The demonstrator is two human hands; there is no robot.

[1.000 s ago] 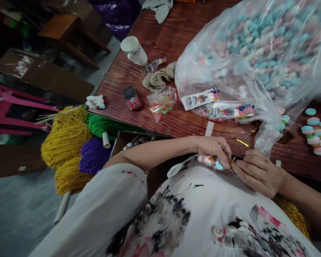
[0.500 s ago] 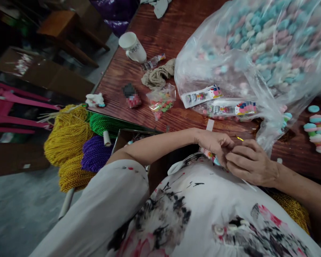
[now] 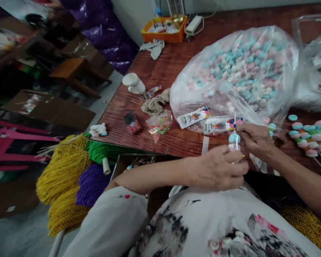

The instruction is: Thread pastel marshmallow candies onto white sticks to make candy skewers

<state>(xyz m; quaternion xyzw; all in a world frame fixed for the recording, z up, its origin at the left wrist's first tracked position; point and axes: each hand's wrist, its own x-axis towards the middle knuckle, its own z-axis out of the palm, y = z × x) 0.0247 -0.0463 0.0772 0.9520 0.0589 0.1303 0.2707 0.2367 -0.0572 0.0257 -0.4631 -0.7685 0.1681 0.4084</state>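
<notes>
— In the head view, your left hand (image 3: pixel 219 170) curls around the lower part of the candy stick (image 3: pixel 233 140), its fingers bent together. The candy stick is in clear, shiny film, with a soft blue piece at the top.

— Your right hand (image 3: pixel 258 140) pinches its upper end, where the thin white stick (image 3: pixel 235 117) comes out. You have it at the near edge of the wooden table (image 3: pixel 182 57), its long axis nearly upright in view, white stick toward the far edge.

— Beyond your hands lie flat printed sleeves (image 3: pixel 194 117), glossy and oblong, against a bulging clear bag (image 3: pixel 246 71) of puffy pink, white and blue sweets. Toward the table's left edge you have a smooth round mug (image 3: pixel 134 83), a limp brown cloth (image 3: pixel 155 103) and a crinkly packet (image 3: pixel 159 124) of small gummies.

— By the near left corner hang ropy yellow cords (image 3: pixel 61 171). To your right, the marshmallow skewers (image 3: pixel 312 137) are cut off by the frame.

— Your left fingers hide the candy stick's lower end, and you can't tell whether it touches the table. The dark and red item (image 3: pixel 132 123) is pixelated.
</notes>
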